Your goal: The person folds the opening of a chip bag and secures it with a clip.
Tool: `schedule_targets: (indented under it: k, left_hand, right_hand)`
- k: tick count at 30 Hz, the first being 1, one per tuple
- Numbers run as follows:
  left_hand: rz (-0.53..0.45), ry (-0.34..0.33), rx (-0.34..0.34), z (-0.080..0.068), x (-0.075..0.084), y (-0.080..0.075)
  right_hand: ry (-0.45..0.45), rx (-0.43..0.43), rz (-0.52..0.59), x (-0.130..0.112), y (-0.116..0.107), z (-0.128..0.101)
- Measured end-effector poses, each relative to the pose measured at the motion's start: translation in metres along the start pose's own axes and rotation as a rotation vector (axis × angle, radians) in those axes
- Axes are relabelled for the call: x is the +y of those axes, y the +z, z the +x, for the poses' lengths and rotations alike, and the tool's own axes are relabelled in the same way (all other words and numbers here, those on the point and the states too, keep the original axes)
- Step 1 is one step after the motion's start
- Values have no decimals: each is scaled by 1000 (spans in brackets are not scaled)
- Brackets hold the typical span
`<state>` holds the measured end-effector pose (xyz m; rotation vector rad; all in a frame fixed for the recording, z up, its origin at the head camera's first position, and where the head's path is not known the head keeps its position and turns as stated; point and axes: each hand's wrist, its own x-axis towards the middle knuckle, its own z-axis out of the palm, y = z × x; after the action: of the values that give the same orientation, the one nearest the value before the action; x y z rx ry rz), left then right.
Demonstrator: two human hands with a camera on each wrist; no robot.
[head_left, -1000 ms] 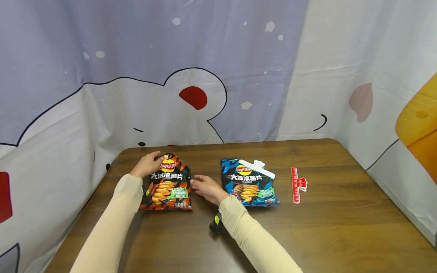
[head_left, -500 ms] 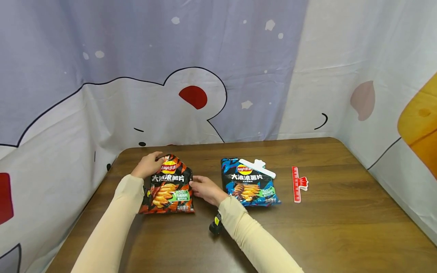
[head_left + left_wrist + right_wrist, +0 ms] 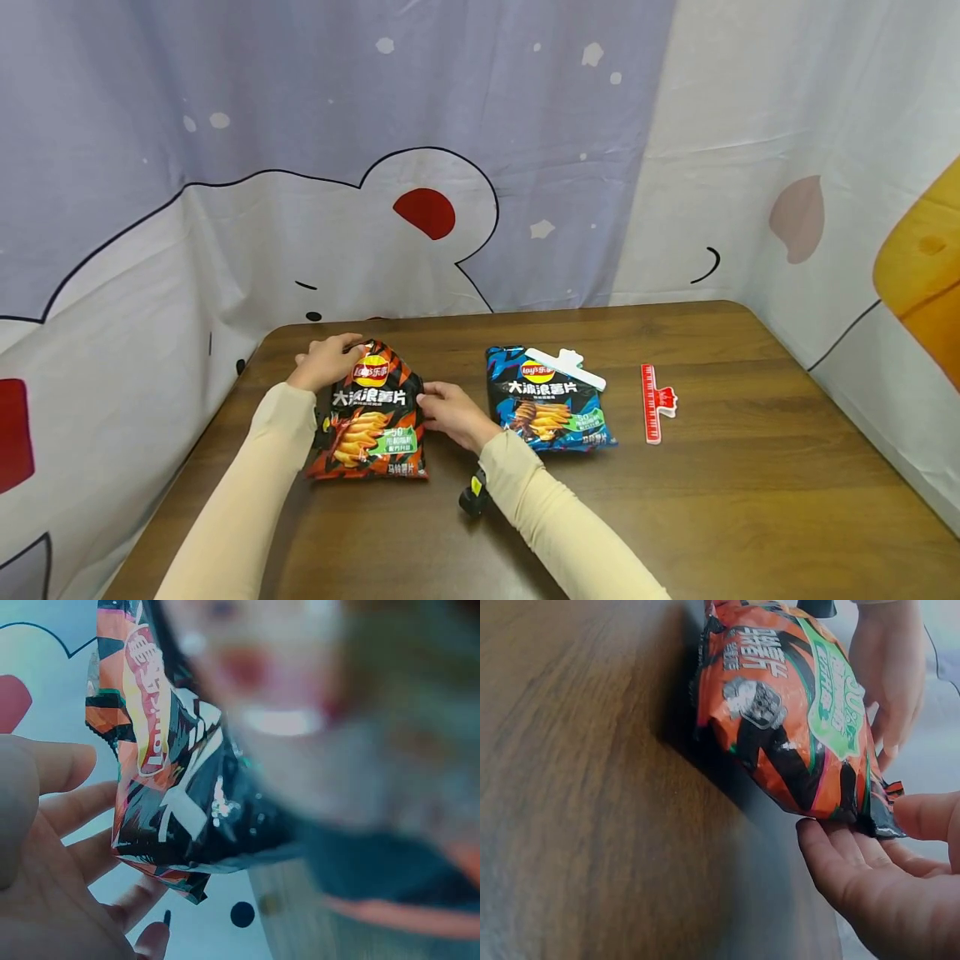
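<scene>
Right hand [image 3: 448, 412] has closed the gap to the orange bag [image 3: 371, 412], fingers now touching its right edge. Left hand [image 3: 324, 362] pinches the top corner. Bag lies on table [image 3: 720, 508] — blue bag [image 3: 550, 402], white clip [image 3: 564, 369], red clip [image 3: 655, 403] to its right.

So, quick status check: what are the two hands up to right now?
Left hand holds orange chip bag at its top corner. Right hand touches the bag's right edge, fingers fairly straight. Blue chip bag, red clip alongside, untouched.
</scene>
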<state>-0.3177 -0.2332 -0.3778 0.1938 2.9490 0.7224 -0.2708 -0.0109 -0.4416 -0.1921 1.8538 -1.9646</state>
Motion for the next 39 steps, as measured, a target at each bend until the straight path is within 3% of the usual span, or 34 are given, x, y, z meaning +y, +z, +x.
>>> schedule_targets:
  k: [17,24,33,39]
  left_hand:
    - [27,71,41,-4,11,-3]
    - [-34,134,46,-5,13,-4]
    - [-26,189,84,-9,18,-11]
    - [-15,217,69,-13,22,-16]
  right_hand:
    - [-42,57,-7,-1,0,-8]
    - [-48,77,-28,-3,1,-11]
    - [-101,34,-99,-8,-4,-21]
    - [-122,1,-139,-9,-13,-28]
